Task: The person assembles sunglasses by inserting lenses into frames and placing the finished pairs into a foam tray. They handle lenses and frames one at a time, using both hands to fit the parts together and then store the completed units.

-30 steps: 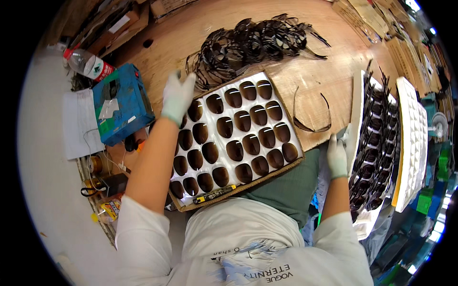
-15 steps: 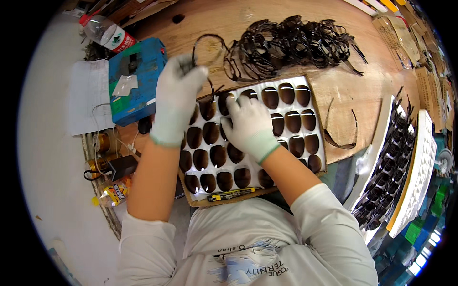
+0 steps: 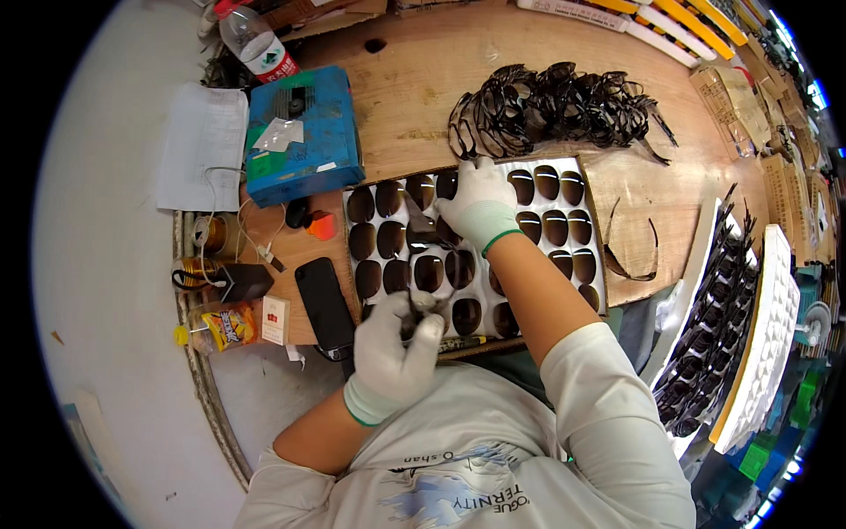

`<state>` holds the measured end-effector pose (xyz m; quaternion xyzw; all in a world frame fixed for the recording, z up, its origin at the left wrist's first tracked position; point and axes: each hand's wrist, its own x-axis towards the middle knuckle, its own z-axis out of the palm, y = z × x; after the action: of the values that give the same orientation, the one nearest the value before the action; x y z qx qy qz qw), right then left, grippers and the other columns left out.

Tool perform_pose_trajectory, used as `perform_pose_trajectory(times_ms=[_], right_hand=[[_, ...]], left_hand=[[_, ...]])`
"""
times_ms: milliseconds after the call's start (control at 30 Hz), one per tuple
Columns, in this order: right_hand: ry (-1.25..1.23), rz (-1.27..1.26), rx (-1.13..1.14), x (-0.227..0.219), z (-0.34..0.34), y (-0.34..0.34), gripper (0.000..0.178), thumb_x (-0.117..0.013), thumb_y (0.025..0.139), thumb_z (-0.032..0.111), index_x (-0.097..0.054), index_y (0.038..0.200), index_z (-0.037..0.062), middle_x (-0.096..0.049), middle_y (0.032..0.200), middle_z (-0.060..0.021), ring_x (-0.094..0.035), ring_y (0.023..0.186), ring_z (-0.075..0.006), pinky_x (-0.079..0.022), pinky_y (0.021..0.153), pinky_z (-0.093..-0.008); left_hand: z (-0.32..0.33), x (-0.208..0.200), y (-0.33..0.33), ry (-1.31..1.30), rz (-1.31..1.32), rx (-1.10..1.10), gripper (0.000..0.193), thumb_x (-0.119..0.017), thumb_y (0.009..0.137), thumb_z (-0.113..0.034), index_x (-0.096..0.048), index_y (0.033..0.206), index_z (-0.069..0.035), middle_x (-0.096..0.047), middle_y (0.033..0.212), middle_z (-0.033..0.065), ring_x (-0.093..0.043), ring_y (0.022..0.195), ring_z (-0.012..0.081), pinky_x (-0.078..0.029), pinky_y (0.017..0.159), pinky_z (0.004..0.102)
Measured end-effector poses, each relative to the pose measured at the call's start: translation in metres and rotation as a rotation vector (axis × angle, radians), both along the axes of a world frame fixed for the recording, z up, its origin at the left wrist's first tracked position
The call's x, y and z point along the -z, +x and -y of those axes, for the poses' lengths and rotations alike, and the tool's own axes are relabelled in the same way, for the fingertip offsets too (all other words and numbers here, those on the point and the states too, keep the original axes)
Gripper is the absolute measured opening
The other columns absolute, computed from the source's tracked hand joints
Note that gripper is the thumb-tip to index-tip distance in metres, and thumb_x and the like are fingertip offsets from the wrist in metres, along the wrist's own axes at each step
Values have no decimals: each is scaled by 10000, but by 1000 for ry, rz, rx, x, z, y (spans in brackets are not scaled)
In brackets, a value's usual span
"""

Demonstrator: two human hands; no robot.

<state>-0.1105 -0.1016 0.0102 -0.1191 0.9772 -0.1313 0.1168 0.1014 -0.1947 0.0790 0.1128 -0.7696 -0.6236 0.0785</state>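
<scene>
My left hand (image 3: 397, 348), in a white glove, is at the near left edge of a shallow cardboard tray (image 3: 603, 295). Its fingers are pinched on a dark glasses frame (image 3: 425, 233), which is smeared by motion and tilts up over the tray. Rows of brown tinted lenses (image 3: 466, 315) stand in the tray's white padding. My right hand (image 3: 480, 201), also gloved, rests over the far row, fingers bent downward beside a lens (image 3: 447, 183). Whatever its fingertips hold is hidden beneath them. Beyond the tray lies a tangled heap of dark glasses frames (image 3: 564, 110).
A single glasses frame (image 3: 633, 251) lies right of the tray. Further right, a white tray (image 3: 659, 348) holds many dark frames. On the left are a blue box (image 3: 304, 132), a black phone (image 3: 324, 304), a bottle (image 3: 256, 42), a cigarette-sized carton (image 3: 275, 319) and cables.
My left hand has come down from beyond the tray's far left corner to its near edge, bringing the glasses frame. My right hand has moved slightly right and farther away. The view has shifted.
</scene>
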Motion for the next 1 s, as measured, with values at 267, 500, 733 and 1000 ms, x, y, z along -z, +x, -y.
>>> perform_pose_trajectory(times_ms=[267, 500, 733, 1000], right_hand=[[-537, -170, -57, 21, -23, 43, 236, -695, 874, 226, -610, 1005, 50, -658, 983, -178, -674, 923, -391, -546, 789, -490], [-1039, -32, -43, -47, -107, 191, 221, -740, 890, 36, -632, 1080, -1, -671, 885, -98, -667, 777, -165, -546, 727, -294], [-1459, 152, 305, -77, -108, 231, 309, -665, 948, -21, -596, 1248, -57, -708, 1021, -97, -683, 887, -136, -583, 784, -288], [-1507, 375, 102, -82, -103, 226, 244, -629, 977, -13, -601, 1216, -53, -697, 1060, -121, -682, 821, -142, -587, 706, -286]], left_hand=[[-5, -10, 53, -122, -158, 207, 222, -545, 1003, -73, -486, 1173, 56, -713, 1002, 170, -691, 873, 176, -562, 820, 327], [17, -8, 64, -95, 26, 179, 208, -489, 1023, -73, -515, 1164, 77, -722, 1013, 179, -713, 910, 199, -572, 835, 330], [-6, -28, 51, -167, -2, 374, 232, -555, 991, -147, -619, 1130, 26, -695, 924, 205, -687, 824, 376, -546, 748, 413], [8, -22, 67, -109, -15, 486, 242, -517, 1036, -196, -558, 1154, 11, -688, 834, 192, -699, 803, 400, -548, 701, 440]])
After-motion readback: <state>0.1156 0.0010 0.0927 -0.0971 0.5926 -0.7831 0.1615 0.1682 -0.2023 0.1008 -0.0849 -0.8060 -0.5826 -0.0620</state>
